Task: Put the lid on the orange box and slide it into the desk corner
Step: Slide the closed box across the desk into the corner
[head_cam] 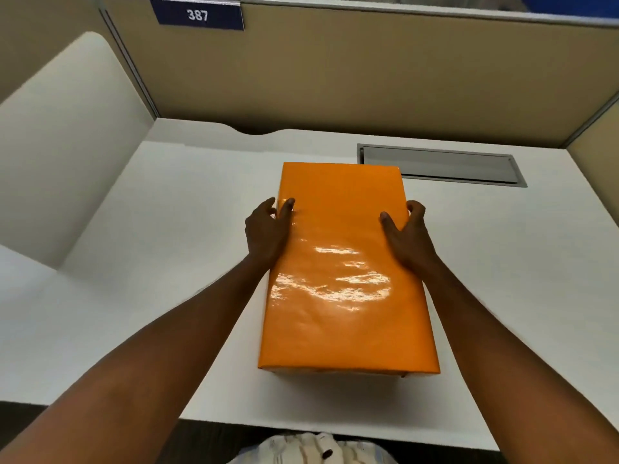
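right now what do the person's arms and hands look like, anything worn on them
Both arms are bare from the bottom edge of the frame up to the hands: no sleeves show. The left hand and right hand wear no gloves, and no rings, watch or bracelet can be seen on the fingers or wrists. No markings, straps or cables show anywhere on either forearm.

A grey cable hatch (pixel 441 165) sat flush in the white desk (pixel 167 229) at one o'clock, a blue 387 sign (pixel 197 15) up at eleven.
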`<move>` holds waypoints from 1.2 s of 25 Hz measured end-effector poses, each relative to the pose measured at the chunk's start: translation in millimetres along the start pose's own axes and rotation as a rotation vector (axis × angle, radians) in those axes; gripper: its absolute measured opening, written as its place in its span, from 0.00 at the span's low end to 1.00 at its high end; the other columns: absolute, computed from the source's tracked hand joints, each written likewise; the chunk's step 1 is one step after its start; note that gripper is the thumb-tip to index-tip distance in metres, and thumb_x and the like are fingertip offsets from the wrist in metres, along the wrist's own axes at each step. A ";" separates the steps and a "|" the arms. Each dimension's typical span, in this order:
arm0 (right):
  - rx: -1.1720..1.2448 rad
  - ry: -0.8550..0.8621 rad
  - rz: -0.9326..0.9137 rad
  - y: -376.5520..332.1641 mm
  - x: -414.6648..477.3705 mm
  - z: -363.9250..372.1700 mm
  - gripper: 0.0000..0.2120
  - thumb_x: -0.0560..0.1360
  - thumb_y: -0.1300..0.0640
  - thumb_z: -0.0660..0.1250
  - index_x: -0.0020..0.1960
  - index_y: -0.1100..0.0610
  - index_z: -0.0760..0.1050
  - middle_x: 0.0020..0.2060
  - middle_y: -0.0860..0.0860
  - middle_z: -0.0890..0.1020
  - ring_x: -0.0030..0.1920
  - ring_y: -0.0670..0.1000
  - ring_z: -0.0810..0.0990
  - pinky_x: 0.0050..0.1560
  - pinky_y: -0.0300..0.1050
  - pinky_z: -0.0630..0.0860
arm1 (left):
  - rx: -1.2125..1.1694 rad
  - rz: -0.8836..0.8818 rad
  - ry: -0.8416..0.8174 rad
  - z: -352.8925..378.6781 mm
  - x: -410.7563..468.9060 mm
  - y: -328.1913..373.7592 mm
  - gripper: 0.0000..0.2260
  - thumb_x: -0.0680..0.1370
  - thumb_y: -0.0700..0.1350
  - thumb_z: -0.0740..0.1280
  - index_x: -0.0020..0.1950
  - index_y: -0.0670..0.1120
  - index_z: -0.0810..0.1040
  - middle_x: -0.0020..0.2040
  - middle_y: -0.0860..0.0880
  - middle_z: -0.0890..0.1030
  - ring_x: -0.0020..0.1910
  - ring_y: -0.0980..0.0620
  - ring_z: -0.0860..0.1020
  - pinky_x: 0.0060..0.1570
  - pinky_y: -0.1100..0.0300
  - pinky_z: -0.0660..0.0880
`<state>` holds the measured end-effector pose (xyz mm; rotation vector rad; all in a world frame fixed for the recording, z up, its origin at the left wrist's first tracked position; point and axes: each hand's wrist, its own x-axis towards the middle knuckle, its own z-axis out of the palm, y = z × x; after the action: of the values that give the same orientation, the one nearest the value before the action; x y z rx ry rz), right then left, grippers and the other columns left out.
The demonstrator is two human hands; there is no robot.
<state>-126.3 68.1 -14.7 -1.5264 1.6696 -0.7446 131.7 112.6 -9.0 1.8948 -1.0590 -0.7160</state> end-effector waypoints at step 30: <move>0.617 -0.103 0.186 28.2 -102.3 5.6 0.30 0.71 0.41 0.60 0.72 0.39 0.60 0.65 0.47 0.74 0.56 0.53 0.80 0.43 0.49 0.80 | -0.511 -0.272 -0.429 -78.1 -68.5 -79.3 0.25 0.69 0.57 0.69 0.66 0.63 0.73 0.51 0.58 0.86 0.50 0.52 0.85 0.41 0.57 0.82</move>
<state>-135.7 173.2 -26.8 -0.9455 1.3132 -0.9501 191.2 226.3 -33.7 1.4791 -0.7665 -1.4478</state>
